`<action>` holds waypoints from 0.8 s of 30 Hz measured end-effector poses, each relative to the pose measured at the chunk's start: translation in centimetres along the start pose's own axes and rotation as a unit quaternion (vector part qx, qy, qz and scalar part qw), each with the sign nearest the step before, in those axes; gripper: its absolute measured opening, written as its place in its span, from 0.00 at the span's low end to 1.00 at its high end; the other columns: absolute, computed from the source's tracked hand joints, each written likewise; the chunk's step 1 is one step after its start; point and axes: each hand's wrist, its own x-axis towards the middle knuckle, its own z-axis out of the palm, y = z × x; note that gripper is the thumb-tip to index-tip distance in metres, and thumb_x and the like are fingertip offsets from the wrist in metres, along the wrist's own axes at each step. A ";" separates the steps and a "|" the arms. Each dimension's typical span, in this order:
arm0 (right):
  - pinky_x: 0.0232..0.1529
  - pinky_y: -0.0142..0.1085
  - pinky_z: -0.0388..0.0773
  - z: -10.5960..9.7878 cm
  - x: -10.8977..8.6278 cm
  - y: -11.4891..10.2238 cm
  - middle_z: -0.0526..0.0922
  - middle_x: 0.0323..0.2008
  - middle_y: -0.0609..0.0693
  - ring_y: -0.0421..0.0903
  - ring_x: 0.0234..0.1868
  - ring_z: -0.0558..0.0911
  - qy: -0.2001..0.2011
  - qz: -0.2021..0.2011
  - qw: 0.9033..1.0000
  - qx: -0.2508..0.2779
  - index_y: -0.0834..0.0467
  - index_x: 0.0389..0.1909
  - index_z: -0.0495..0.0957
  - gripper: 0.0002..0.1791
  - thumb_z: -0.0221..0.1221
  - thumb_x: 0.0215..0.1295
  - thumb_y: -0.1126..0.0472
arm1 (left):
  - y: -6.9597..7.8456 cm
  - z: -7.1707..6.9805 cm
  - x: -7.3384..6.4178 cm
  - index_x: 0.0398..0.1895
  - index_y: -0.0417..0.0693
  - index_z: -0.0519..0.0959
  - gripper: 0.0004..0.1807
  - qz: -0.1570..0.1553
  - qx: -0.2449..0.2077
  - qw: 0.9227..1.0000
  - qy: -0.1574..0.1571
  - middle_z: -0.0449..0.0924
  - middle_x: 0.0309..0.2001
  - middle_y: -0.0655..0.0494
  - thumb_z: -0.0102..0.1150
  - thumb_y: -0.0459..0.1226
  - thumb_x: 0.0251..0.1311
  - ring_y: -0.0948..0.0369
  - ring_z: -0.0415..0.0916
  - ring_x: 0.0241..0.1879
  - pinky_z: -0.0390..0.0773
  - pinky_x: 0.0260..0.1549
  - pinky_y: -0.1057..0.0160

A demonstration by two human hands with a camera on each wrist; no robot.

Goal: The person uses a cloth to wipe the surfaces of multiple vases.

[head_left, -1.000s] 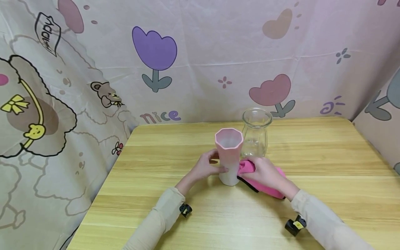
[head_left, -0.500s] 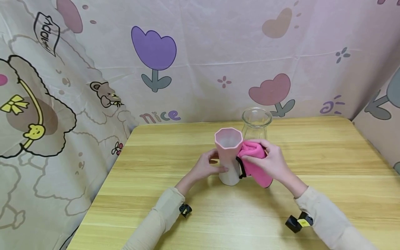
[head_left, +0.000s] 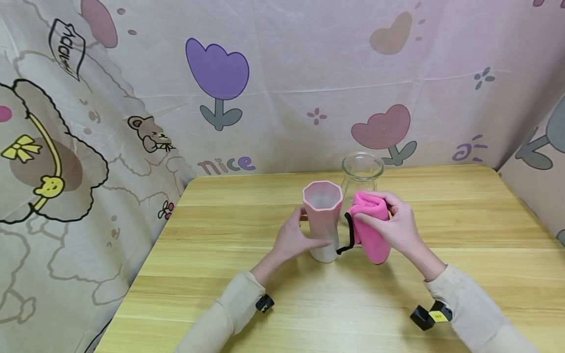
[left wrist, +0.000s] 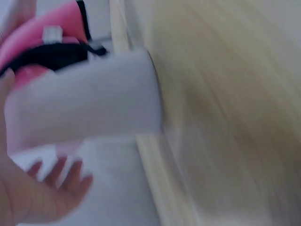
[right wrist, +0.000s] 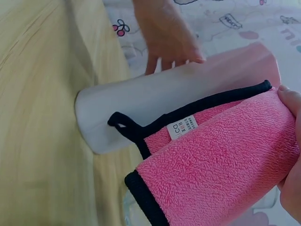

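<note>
A tall vase, pink at its faceted rim and fading to white below, stands upright on the table. My left hand is at its left side, thumb in front and the other fingers spread behind. In the left wrist view, those fingers are apart from the vase wall. To the right of the vase, my right hand pinches a folded pink towel with black edging, held above the table. In the right wrist view, a black hanging loop and a white label show on the towel.
Behind the towel stands a clear glass vase with a flared rim, its lower part hidden. The wooden table ends at a printed cloth backdrop; another printed cloth hangs along the left side.
My right hand has lifted the pink towel from the table and moved it slightly right, away from the vase. My left hand has loosened around the vase, which stays in place.
</note>
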 end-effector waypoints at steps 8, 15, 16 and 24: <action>0.33 0.23 0.78 -0.6 0.0 0.7 0.77 0.39 0.29 0.30 0.38 0.78 0.008 0.011 1.000 -0.012 0.60 0.47 0.76 0.25 0.69 0.45 0.66 | 1.4 2.1 -0.6 0.48 0.51 0.67 0.40 -0.051 0.056 0.993 0.087 0.72 0.40 0.59 0.72 0.57 0.30 0.61 0.71 0.39 0.72 0.33 0.65; 0.35 0.23 0.78 -0.7 -0.1 0.9 0.77 0.40 0.29 0.30 0.39 0.78 0.002 0.011 1.000 -0.002 0.62 0.48 0.76 0.25 0.69 0.45 0.67 | 1.2 1.9 -0.6 0.48 0.51 0.67 0.38 -0.050 0.029 0.994 0.088 0.75 0.42 0.58 0.73 0.54 0.32 0.60 0.73 0.41 0.73 0.37 0.61; 0.35 0.23 0.78 -0.7 -0.1 0.9 0.77 0.40 0.29 0.30 0.39 0.78 0.002 0.010 1.000 -0.002 0.62 0.48 0.76 0.25 0.69 0.45 0.67 | 1.1 1.8 -0.6 0.48 0.50 0.67 0.38 -0.047 0.018 0.996 0.080 0.75 0.42 0.57 0.73 0.53 0.33 0.60 0.72 0.42 0.73 0.39 0.60; 0.34 0.23 0.77 -0.8 -0.1 1.1 0.77 0.39 0.29 0.30 0.38 0.78 0.005 0.012 1.000 -0.001 0.62 0.47 0.76 0.24 0.69 0.45 0.67 | 1.1 0.1 -0.4 0.54 0.41 0.65 0.36 -0.007 -0.122 0.992 -0.021 0.72 0.49 0.47 0.72 0.36 0.40 0.53 0.70 0.47 0.74 0.48 0.53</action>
